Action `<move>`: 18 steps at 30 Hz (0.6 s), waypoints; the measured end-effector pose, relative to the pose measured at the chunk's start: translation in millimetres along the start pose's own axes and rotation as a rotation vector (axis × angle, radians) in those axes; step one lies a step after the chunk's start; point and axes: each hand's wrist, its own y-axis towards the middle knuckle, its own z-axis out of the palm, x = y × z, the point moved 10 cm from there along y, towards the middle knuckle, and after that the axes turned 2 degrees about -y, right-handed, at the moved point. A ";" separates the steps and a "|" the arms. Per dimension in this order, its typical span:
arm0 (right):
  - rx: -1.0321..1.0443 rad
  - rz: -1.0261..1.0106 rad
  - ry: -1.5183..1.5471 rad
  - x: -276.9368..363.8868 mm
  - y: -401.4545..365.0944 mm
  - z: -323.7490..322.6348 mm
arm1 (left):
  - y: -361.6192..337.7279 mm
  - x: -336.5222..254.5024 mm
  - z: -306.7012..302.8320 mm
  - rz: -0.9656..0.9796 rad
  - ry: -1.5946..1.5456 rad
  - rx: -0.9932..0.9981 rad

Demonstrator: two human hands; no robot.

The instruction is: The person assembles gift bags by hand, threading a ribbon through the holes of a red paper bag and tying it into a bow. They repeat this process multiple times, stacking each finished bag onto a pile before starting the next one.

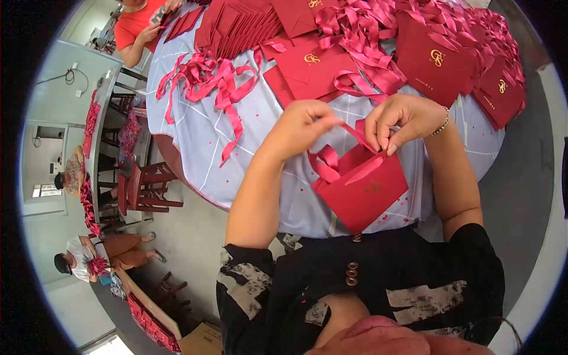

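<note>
A red envelope [362,192] with a gold monogram rests against the near edge of the round table [207,148], tilted towards me. A red satin ribbon [331,163] loops out of its top. My left hand [305,127] pinches one end of that ribbon just above the envelope. My right hand [399,118], with a bead bracelet on the wrist, pinches the other ribbon end beside it. The two hands nearly touch over the envelope's top edge.
Stacks of red envelopes [435,59] and loose red ribbons [207,80] cover the far half of the table. A person in an orange shirt [136,23] sits at its far left. Wooden stools [145,186] and two other seated people [89,260] are at the left.
</note>
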 end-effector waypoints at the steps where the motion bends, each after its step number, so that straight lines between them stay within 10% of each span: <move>1: 0.025 -0.058 0.011 5.2 -0.2 1.9 | 3.6 9.2 -14.1 -0.012 0.092 -0.103; 5: -0.051 0.019 -0.008 0.8 -4.1 -5.3 | 1.0 28.8 -23.7 -0.260 0.074 -0.085; 16: -0.214 0.088 0.019 -3.3 -13.3 -24.4 | -5.3 9.1 -46.1 -0.104 0.023 -0.330; 18: -0.254 0.051 0.031 -6.1 -18.2 -31.3 | -11.9 17.2 -33.1 -0.337 0.165 -0.078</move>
